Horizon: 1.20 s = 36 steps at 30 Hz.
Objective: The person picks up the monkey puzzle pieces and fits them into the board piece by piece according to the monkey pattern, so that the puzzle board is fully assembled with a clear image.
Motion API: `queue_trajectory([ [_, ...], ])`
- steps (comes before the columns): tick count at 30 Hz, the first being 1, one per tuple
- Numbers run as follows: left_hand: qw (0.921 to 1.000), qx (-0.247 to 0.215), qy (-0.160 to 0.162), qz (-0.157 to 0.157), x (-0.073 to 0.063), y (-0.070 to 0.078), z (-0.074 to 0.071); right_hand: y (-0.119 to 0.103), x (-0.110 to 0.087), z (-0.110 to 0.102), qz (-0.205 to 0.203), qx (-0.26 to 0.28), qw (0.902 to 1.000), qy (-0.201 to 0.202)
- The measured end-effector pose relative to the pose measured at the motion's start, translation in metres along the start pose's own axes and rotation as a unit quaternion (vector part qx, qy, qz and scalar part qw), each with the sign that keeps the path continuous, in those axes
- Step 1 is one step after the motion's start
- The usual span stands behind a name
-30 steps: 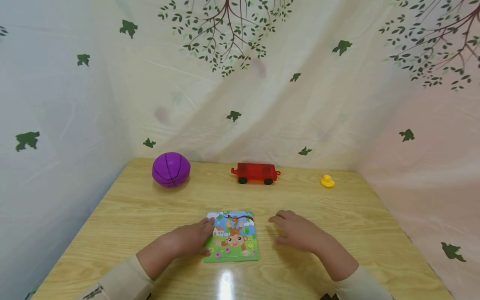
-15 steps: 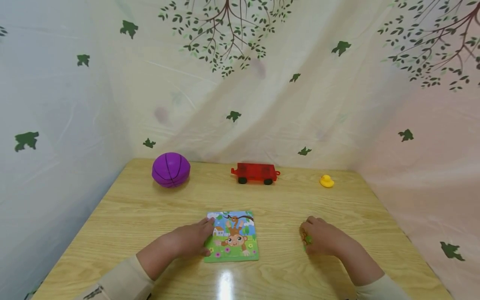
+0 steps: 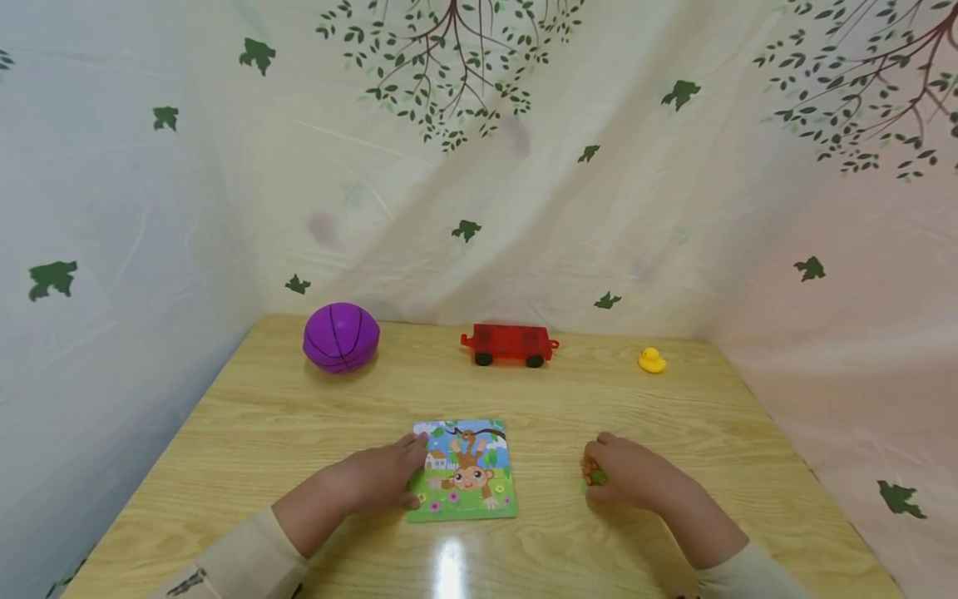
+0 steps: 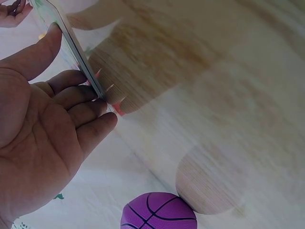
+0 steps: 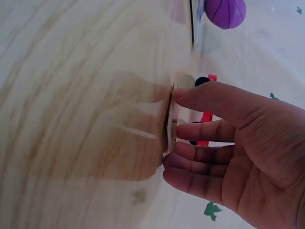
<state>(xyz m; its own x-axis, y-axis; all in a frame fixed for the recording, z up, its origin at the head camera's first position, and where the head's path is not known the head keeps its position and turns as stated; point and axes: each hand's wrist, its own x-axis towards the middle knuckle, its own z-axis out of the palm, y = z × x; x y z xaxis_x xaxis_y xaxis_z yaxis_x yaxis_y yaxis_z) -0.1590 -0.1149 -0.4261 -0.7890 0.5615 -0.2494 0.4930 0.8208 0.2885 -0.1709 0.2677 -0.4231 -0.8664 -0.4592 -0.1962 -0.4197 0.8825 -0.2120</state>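
A square picture board (image 3: 470,474) with a monkey hanging upside down lies flat on the wooden table. Along its left edge rests my left hand (image 3: 377,478), thumb near the lower corner and fingertips near the upper one. The left wrist view shows that thumb and the loosely bent fingers against the board's thin edge (image 4: 76,47). To the board's right, my right hand (image 3: 632,472) pinches a small flat picture piece (image 3: 595,476), brown and green, close over the table. Most of the piece is hidden under the fingers; the right wrist view has it edge-on (image 5: 170,119).
At the back of the table (image 3: 247,433) stand a purple ball (image 3: 342,338) on the left, a red toy wagon (image 3: 511,343) in the middle and a yellow rubber duck (image 3: 652,360) on the right. A cloth backdrop (image 3: 419,266) hangs behind.
My right hand has moved right from beside the board, picked up the small picture piece, then shifted slightly back left with it. The left hand and board have stayed put.
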Motion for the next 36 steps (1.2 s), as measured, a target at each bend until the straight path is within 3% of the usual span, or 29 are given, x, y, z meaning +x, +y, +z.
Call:
queue_trajectory([
  [8,1.0000,0.005,-0.003,-0.006,0.001,0.001,-0.001,-0.036,0.020,-0.002,-0.065,-0.024,0.9974,0.020],
  [18,1.0000,0.005,0.001,-0.004,0.002,-0.001,0.001,-0.088,0.047,0.005,-0.161,-0.074,0.9840,0.021],
  [26,1.0000,0.008,-0.003,0.001,0.003,-0.001,0.002,-0.101,0.054,0.015,-0.172,-0.095,0.9805,0.005],
  [36,1.0000,0.009,-0.002,-0.003,0.003,-0.001,0.002,-0.106,0.055,0.019,-0.179,-0.134,0.9746,0.016],
])
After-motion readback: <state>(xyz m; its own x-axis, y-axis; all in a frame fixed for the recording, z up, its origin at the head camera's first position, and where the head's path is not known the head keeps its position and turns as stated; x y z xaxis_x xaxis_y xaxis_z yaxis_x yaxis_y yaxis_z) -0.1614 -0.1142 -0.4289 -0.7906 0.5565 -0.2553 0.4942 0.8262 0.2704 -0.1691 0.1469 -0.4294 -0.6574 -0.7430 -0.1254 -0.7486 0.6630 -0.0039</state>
